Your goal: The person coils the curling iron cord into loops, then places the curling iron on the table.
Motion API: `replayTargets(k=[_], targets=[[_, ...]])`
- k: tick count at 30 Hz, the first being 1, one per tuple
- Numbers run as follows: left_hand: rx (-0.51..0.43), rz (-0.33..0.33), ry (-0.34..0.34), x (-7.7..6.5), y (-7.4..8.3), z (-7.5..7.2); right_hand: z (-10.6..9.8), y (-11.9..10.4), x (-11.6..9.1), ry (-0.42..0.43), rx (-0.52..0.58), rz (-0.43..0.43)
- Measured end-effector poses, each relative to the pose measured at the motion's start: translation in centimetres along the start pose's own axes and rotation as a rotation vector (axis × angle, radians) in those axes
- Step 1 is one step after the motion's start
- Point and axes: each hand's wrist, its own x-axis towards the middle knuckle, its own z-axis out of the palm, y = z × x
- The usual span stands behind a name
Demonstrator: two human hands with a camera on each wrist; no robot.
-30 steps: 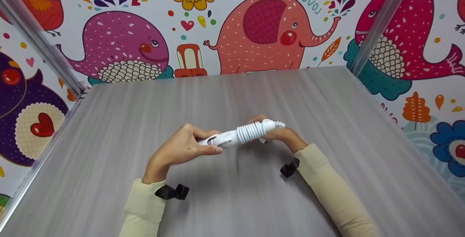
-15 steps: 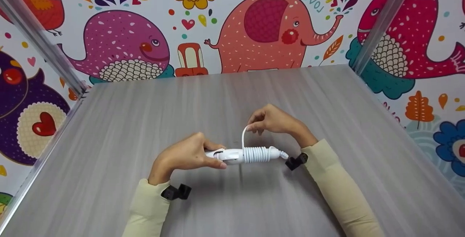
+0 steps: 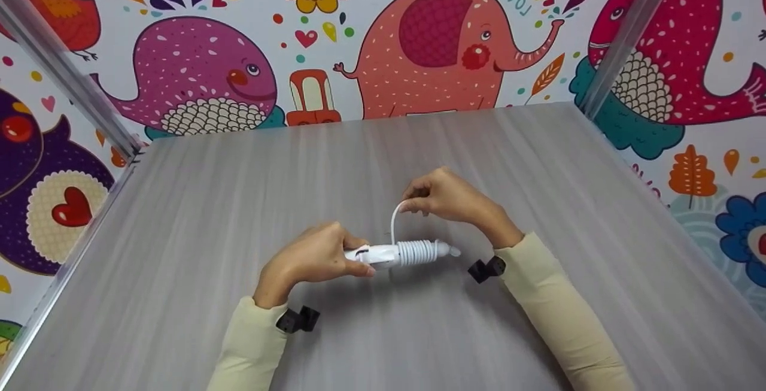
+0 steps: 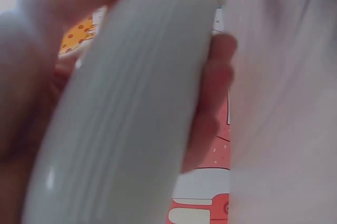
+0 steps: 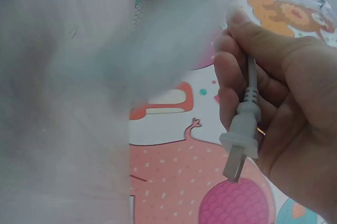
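Note:
In the head view my left hand (image 3: 314, 253) grips one end of a white hair straightener (image 3: 382, 254), thumb on the near side, and holds it level above the table. Its white power cord (image 3: 417, 252) is wound in tight coils round the other end. My right hand (image 3: 446, 196), beyond the straightener, pinches a length of cord that rises from the coils. In the left wrist view the ribbed white body (image 4: 121, 103) fills much of the frame, with fingers curled behind it. The right wrist view shows a two-pin plug (image 5: 242, 134) hanging below the right hand's fingers.
Beneath both hands lies a grey wood-grain table (image 3: 239, 187). Walls with cartoon animals (image 3: 431, 55) stand at the back and both sides, with metal posts (image 3: 628, 38) at the corners. A black wrist mount (image 3: 298, 319) sits on each sleeve.
My right hand has moved from behind the coiled end to beyond the straightener, drawing a length of cord up from the coils. The straightener has turned from slanted to nearly level across the view.

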Motion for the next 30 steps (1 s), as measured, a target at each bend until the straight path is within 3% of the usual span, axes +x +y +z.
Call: replayTargets(k=[8,14,22,30], targets=[[0.057,-0.11,0.089,0.3,-0.1,0.2,0.1,-1.5,-0.2,0.08,-0.155,-0.125],[0.041,-0.187,0.139,0.3,-0.2,0.0,0.0,-2.2,-0.5,0.087,-0.153,-0.063],[0.069,-0.257,0.262,0.1,-0.1,-0.4,0.2,-3.2,-0.9,0.088,-0.092,0.02],[0.075,-0.33,0.354,0.1,0.2,-0.7,0.3,-3.6,-1.2,0.061,-0.037,0.015]])
